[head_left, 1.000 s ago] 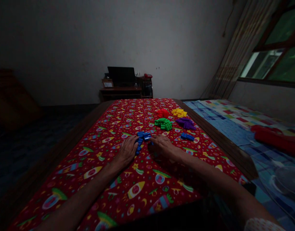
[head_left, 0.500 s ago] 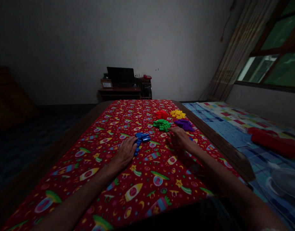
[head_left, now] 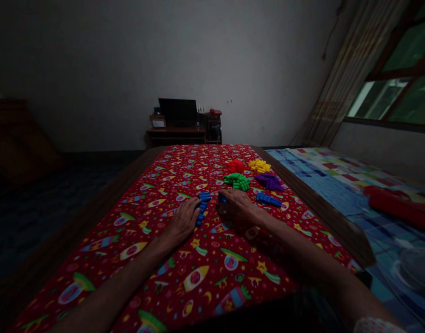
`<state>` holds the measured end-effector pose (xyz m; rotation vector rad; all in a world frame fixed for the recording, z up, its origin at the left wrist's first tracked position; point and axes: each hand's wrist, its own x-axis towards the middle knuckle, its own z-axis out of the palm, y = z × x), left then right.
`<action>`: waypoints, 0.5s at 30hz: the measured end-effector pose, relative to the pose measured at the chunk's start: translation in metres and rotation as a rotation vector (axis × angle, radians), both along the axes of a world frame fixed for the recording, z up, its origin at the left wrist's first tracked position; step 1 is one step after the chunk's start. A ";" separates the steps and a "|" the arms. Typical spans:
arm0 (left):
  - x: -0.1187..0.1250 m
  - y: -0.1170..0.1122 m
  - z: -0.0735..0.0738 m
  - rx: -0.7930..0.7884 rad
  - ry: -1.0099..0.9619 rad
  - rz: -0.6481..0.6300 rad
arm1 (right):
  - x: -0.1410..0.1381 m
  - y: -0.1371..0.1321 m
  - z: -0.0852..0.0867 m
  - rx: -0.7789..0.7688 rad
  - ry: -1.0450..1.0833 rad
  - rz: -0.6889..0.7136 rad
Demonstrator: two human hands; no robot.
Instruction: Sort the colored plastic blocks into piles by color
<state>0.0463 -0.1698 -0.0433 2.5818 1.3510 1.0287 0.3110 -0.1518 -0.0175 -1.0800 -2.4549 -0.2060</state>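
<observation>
Small blue plastic blocks (head_left: 203, 206) lie in a loose cluster near the middle of the red patterned cloth. My left hand (head_left: 186, 215) rests palm down along the cluster's left side, its fingers stretched out and touching the blocks. To the right of the cluster, my right hand (head_left: 239, 203) has its fingers curled down around a blue block (head_left: 222, 199), partly hidden beneath them. Further right, a separate row of blue blocks (head_left: 268, 200) lies behind my right wrist.
Beyond my right hand lie piles of green blocks (head_left: 237, 181), red blocks (head_left: 236, 166), yellow blocks (head_left: 260, 166) and purple blocks (head_left: 269, 181). The cloth (head_left: 143, 273) covers a long table with brown edges. A bed (head_left: 340, 203) with a red bag (head_left: 399, 208) stands on the right.
My right hand has moved left from the row of blue blocks toward the cluster and has closed on a blue block. My left hand stays by the cluster.
</observation>
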 end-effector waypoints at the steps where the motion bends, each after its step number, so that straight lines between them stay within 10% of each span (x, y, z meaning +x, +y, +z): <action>1: 0.000 0.000 0.001 -0.001 0.000 -0.005 | 0.014 -0.003 0.004 0.001 -0.009 -0.043; 9: 0.000 0.002 -0.004 0.012 -0.023 -0.012 | 0.090 -0.037 0.022 -0.001 -0.161 -0.350; 15: 0.001 0.001 -0.002 0.000 -0.014 -0.014 | 0.108 -0.050 -0.007 0.051 -0.167 -0.389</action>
